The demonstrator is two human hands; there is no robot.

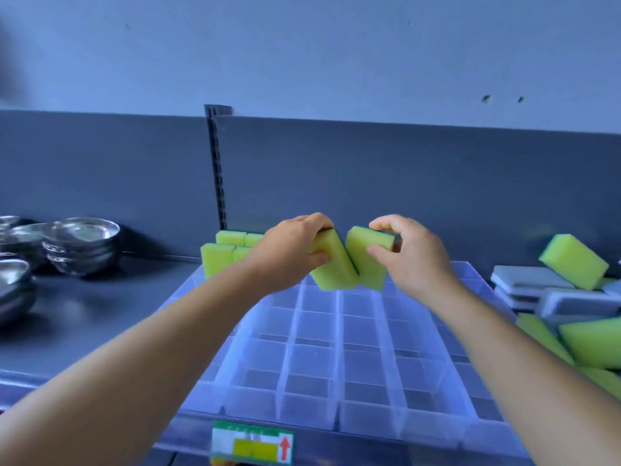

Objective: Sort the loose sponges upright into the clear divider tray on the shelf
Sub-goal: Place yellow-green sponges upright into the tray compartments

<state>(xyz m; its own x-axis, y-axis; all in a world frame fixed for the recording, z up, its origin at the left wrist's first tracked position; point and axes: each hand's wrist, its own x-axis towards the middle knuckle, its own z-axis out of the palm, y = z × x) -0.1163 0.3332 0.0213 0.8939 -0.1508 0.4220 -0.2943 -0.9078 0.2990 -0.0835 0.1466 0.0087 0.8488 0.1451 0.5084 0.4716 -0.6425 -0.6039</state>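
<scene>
My left hand (295, 247) grips a yellow-green sponge (332, 264) and my right hand (410, 253) grips a second sponge (366, 260). The two sponges touch edge to edge, tilted, above the back rows of the clear divider tray (336, 348). Several sponges (225, 250) stand upright in the tray's back-left corner, partly hidden by my left wrist. Most tray compartments hold nothing. Loose sponges (574, 260) lie in a heap at the right of the shelf.
Stacked steel bowls (80, 243) sit on the shelf at the left. Grey-white flat packs (537, 290) lie under the loose sponges at the right. A dark back panel with a slotted upright (218, 169) rises behind the tray. A price label (252, 442) hangs on the shelf's front edge.
</scene>
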